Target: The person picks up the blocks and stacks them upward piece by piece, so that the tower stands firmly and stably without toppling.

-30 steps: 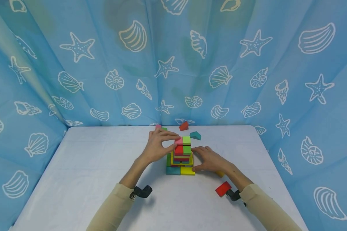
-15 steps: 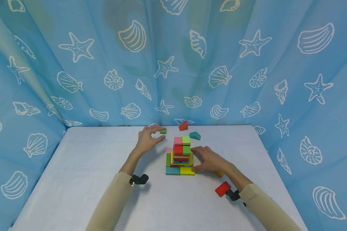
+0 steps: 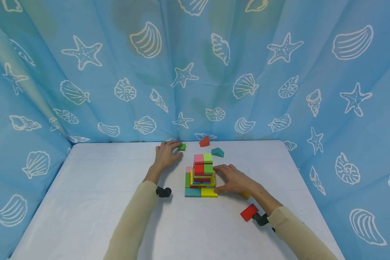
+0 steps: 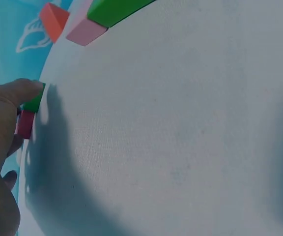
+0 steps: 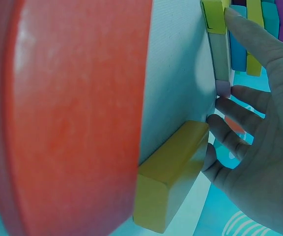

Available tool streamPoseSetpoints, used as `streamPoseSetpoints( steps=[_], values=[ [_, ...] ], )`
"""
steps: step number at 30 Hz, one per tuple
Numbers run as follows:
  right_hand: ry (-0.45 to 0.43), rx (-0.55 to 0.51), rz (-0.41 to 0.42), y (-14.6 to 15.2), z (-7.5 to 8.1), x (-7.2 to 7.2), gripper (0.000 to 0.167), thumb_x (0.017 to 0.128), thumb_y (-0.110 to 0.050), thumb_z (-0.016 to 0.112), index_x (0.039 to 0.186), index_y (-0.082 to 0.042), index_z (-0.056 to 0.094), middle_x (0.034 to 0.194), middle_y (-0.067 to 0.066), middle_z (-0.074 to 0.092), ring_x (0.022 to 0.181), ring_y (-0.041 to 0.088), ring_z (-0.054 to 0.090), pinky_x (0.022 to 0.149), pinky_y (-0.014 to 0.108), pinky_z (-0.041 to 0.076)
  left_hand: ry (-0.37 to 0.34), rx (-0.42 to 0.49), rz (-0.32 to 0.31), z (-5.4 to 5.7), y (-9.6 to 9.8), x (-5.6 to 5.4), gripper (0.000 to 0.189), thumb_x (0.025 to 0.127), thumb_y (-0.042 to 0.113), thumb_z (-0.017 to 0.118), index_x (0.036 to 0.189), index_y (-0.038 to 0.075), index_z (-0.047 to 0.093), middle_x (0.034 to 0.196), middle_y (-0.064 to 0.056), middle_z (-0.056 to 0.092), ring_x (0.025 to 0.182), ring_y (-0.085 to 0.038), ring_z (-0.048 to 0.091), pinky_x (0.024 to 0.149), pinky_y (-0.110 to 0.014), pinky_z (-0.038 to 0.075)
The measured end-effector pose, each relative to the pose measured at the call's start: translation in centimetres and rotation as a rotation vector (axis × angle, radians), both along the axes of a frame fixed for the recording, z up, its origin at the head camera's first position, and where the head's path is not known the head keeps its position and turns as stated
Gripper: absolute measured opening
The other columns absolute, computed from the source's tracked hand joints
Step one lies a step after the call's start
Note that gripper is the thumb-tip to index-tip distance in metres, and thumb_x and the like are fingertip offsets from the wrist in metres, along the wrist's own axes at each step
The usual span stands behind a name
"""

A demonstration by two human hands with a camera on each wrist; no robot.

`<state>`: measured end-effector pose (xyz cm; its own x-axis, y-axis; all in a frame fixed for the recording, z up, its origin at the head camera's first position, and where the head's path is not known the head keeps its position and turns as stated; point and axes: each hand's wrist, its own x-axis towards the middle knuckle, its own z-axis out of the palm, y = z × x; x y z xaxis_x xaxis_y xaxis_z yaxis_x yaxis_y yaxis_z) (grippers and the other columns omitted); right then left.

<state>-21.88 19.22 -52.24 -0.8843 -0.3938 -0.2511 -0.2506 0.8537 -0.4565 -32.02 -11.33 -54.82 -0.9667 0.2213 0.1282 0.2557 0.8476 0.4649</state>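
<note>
A stacked tower of coloured blocks (image 3: 203, 169) stands mid-table, with a pink and a light green block side by side on top. My left hand (image 3: 165, 154) reaches to the back edge, its thumb apart from the fingers. Beside it are a green block (image 4: 34, 101) and a pinkish-red block (image 4: 25, 124); one fingertip overlaps the green block, and whether it touches cannot be told. My right hand (image 3: 235, 180) lies against the tower's right side. Its thumb touches a yellow block (image 5: 214, 17) of the bottom layer, and the other fingers are spread behind.
Behind the tower lie an orange-red block (image 3: 204, 141) and a teal block (image 3: 217, 152). A yellow block (image 5: 176, 177) rests under the right hand, and a red block (image 3: 248, 212) lies near the right wrist. A shell-patterned blue curtain (image 3: 195, 72) hangs behind the table (image 3: 110, 202).
My left hand has left the pink block on the tower's top and moved left, then back toward the green block at the far edge. The right hand has stayed beside the tower.
</note>
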Motion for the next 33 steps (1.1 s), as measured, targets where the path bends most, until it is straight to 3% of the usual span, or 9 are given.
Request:
streamPoseSetpoints(
  steps=[5,11,16,22,25,28,33],
  values=[
    [0.004,-0.003,-0.001,0.0,0.0,0.0,0.093,0.071,-0.047,0.088,0.151,-0.025,0.045,0.154,0.001,0.046,0.143,0.029,0.036,0.106,0.059,0.043,-0.005,-0.083,-0.003,0.4,0.4,-0.3,0.048,0.093,0.034,0.071,0.139,0.023,0.062,0.148,0.000,0.055,0.134,-0.029,0.044,0.099,-0.050,0.034],
    [0.007,-0.002,-0.006,0.0,0.0,0.0,0.093,0.071,-0.047,0.089,0.150,-0.025,0.046,0.153,0.001,0.047,0.141,0.028,0.037,0.105,0.059,0.044,0.062,-0.165,-0.002,0.5,0.7,-0.3,0.040,0.090,0.032,0.076,0.129,0.025,0.069,0.142,0.003,0.060,0.127,-0.026,0.048,0.096,-0.049,0.036],
    [0.004,0.006,-0.008,0.0,-0.1,0.0,0.093,0.070,-0.050,0.088,0.150,-0.026,0.046,0.152,0.000,0.047,0.140,0.027,0.038,0.105,0.058,0.044,0.118,-0.198,-0.007,0.3,0.7,0.0,0.032,0.089,0.031,0.078,0.120,0.025,0.073,0.134,0.004,0.065,0.119,-0.024,0.053,0.095,-0.048,0.037],
    [-0.002,0.010,-0.016,-0.1,-0.2,0.1,0.094,0.070,-0.051,0.088,0.150,-0.027,0.046,0.152,0.000,0.047,0.141,0.027,0.037,0.106,0.057,0.043,0.154,-0.208,-0.061,0.6,0.7,0.7,0.034,0.086,0.037,0.080,0.118,0.025,0.074,0.123,0.003,0.070,0.114,-0.024,0.056,0.093,-0.047,0.038],
    [-0.004,0.007,-0.011,-0.1,-0.3,0.1,0.094,0.070,-0.051,0.088,0.150,-0.027,0.046,0.152,0.000,0.047,0.141,0.027,0.037,0.106,0.058,0.044,0.164,-0.164,-0.071,0.9,0.7,1.4,0.038,0.086,0.039,0.079,0.120,0.024,0.073,0.119,0.003,0.071,0.113,-0.024,0.056,0.091,-0.047,0.039],
    [-0.003,0.012,-0.002,0.0,-0.3,0.1,0.094,0.071,-0.052,0.087,0.151,-0.027,0.045,0.153,0.000,0.046,0.140,0.027,0.038,0.106,0.057,0.044,0.192,-0.059,-0.054,1.7,0.5,2.4,0.036,0.087,0.038,0.078,0.119,0.023,0.073,0.114,0.002,0.071,0.112,-0.023,0.056,0.090,-0.046,0.038],
    [0.004,0.006,0.002,-0.1,-0.1,0.1,0.094,0.072,-0.050,0.087,0.152,-0.027,0.044,0.153,-0.001,0.046,0.140,0.026,0.038,0.106,0.055,0.044,0.298,0.181,-0.047,4.8,0.4,4.7,0.033,0.086,0.033,0.080,0.116,0.019,0.075,0.108,-0.001,0.070,0.105,-0.024,0.056,0.088,-0.047,0.037]
  ],
)
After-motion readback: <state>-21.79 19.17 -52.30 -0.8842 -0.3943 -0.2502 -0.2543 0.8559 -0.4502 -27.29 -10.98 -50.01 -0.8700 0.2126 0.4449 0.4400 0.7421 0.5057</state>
